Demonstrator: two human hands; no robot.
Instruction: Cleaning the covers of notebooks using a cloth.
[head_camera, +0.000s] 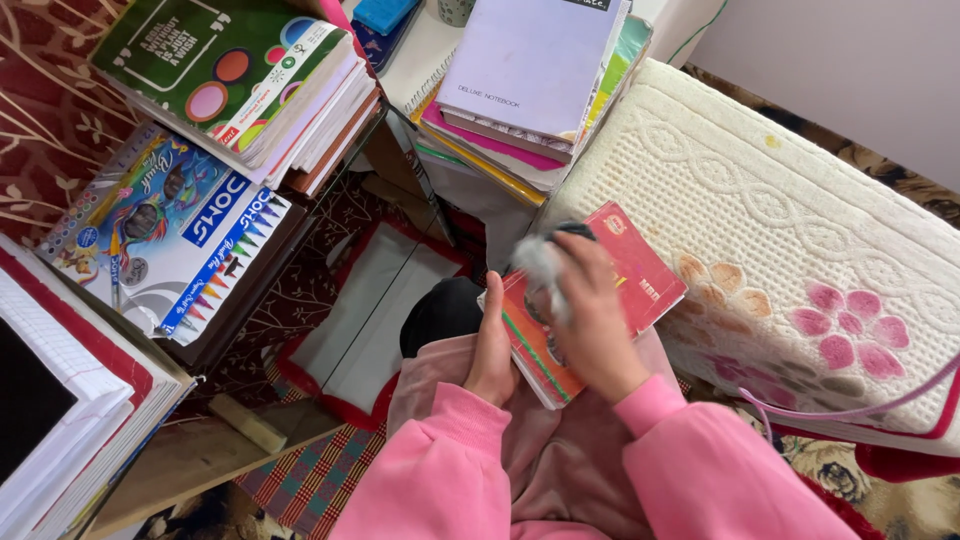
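Cream, knobbly bedcover with pink flowers (800, 230) fills the right of our view, the largest item, and the red book's far corner lies over its edge. Next we list three paper stacks: lined pads (60, 400) at lower left, a pile under a green-covered notebook (235, 75) at upper left, and a pile topped by a pale lilac notebook (530, 65) at top centre. Below the green pile sits a flat box of colouring pens (180, 235), tilted on a dark shelf. A white panel with a red border (375, 300) lies on the floor between the shelf and our knees. Then the item in hand: a thin red softcover book (640, 275), held over our lap in pink sleeves. Our left hand (492, 350) is clamped on its near long edge, thumb on top. Our right hand (590, 320) lies across the cover, closed round a small whitish wad (540, 262), blurred, seemingly cloth or tissue. We judge the book light and bendy, its glossy cover somewhat slippery; it should handle best pinched along the spine or long edge, with support beneath so it does not sag. Smallest, a pale stick-like object (245, 423) rests on the floor near the lower shelf.
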